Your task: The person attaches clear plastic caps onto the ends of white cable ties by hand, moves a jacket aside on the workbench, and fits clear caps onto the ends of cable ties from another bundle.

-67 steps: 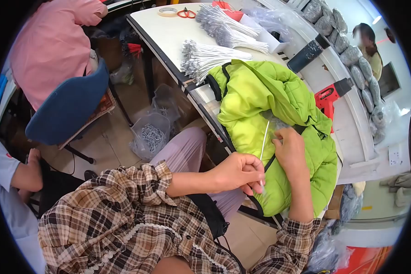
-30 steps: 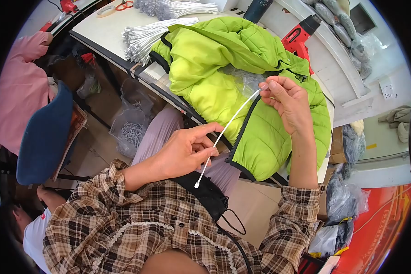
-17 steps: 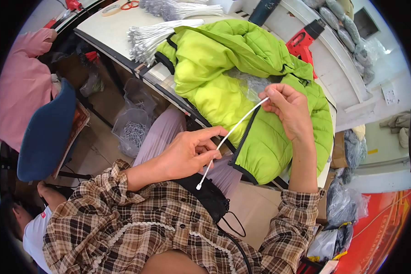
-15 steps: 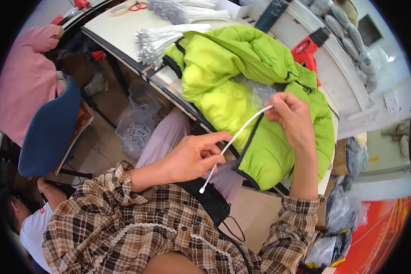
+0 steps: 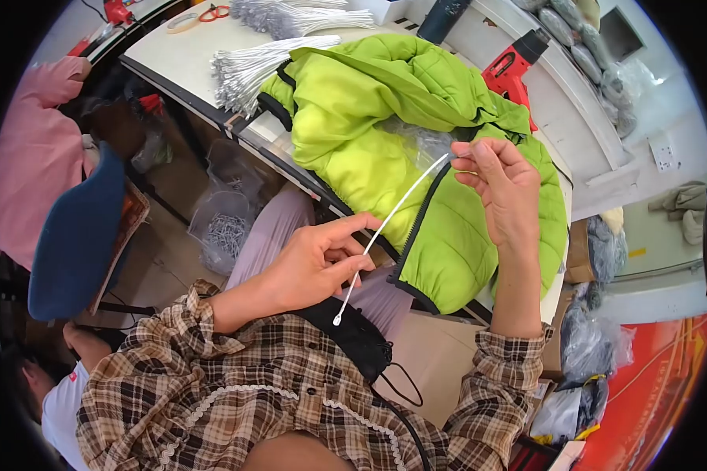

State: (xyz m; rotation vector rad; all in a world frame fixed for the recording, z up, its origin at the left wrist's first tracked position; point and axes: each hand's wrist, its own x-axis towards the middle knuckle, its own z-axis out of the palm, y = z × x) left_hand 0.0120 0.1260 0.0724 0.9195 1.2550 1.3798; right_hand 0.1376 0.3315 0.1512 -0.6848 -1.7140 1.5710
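A thin white cable (image 5: 393, 213) runs slantwise between my two hands, over the front of a lime-green padded jacket (image 5: 463, 243) on the table. My right hand (image 5: 501, 188) pinches its upper end between thumb and fingertips; a small bluish piece shows there, too small to name. Lower down, my left hand (image 5: 306, 263) has its thumb and fingers around the cable, index finger stretched along it. The cable's lower end carries a small white tip and hangs free below my left hand. Clear plastic (image 5: 428, 141) lies in the jacket's folds.
Bundles of white cables (image 5: 251, 71) lie on the table (image 5: 181, 59) behind the jacket. A red heat gun (image 5: 512, 71) and a dark bottle (image 5: 441, 20) stand at the back. A bin of small metal parts (image 5: 224, 235) is below left, near a blue chair (image 5: 75, 235) and a person in pink.
My right hand has shifted its pinch at the cable's upper end, and a small bluish piece now shows there. My left hand keeps its hold. The view has shifted slightly.
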